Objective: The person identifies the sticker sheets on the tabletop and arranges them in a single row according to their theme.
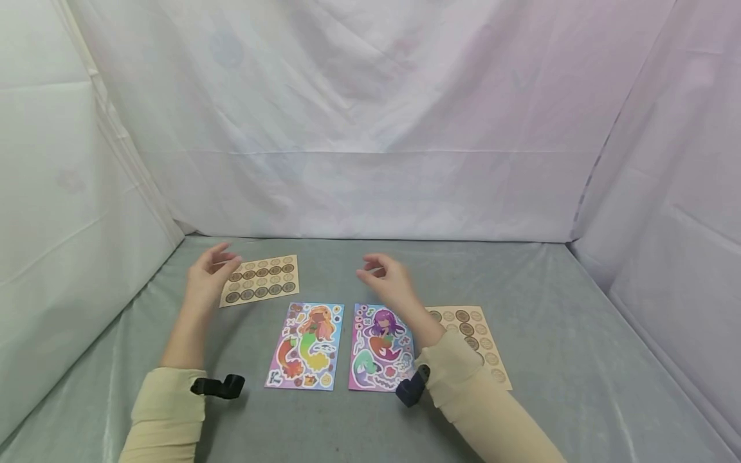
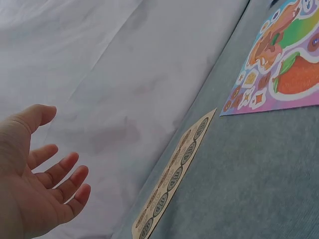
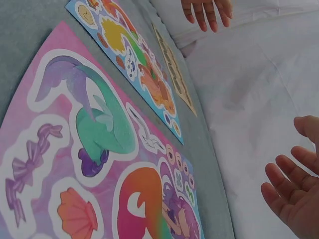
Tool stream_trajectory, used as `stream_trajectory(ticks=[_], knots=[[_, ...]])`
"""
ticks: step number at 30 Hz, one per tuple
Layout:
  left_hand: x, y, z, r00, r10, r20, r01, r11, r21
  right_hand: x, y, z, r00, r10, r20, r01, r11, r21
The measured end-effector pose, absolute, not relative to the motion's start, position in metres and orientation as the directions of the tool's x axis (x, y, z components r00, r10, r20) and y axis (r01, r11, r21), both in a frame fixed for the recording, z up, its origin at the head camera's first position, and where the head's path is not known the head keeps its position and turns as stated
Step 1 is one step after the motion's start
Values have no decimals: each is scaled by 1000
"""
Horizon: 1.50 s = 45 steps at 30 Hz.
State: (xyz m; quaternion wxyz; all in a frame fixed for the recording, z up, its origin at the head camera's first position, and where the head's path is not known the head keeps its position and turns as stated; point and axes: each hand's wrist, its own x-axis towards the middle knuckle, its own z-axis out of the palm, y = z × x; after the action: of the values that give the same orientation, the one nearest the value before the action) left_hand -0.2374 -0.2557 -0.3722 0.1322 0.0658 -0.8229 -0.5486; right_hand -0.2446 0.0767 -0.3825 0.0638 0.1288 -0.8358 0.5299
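My left hand (image 1: 210, 275) is raised near the left brown sheet of round stickers (image 1: 263, 289), overlapping its left edge in the head view. In the left wrist view its fingers are loosely bent, thumb apart, and nothing is held. My right hand (image 1: 393, 283) hovers beyond the purple-haired mermaid sticker sheet (image 1: 366, 347), fingers relaxed with nothing between them. Left of that sheet lies the orange-haired mermaid sticker sheet (image 1: 305, 347). A second brown sheet of round stickers (image 1: 492, 360) lies to the right, partly hidden by the right forearm.
A grey cloth (image 1: 324, 424) covers the table. White curtains (image 1: 370, 193) hang at the back and both sides. Each wrist wears a black camera mount, the left one (image 1: 219, 387) beside its sleeve.
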Motion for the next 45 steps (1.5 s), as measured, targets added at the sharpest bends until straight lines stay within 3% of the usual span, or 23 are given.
stream_trajectory(ticks=[10, 22, 37, 45], knots=[[-242, -277, -383, -912, -404, 75, -88, 370, 925, -252, 46, -382, -959, -193, 208, -270, 402, -875], [-243, -297, -402, -909, -414, -43, -187, 315, 931, -258, 13, -391, -971, -207, 122, -198, 399, -895], [-248, -304, -418, -907, -418, -49, -185, 290, 939, -259, -17, -407, -962, -261, 83, -166, 313, -935], [-248, -302, -419, -898, -438, -40, -192, 308, 932, -260, -24, -412, -950, -309, 46, -154, 335, -929]])
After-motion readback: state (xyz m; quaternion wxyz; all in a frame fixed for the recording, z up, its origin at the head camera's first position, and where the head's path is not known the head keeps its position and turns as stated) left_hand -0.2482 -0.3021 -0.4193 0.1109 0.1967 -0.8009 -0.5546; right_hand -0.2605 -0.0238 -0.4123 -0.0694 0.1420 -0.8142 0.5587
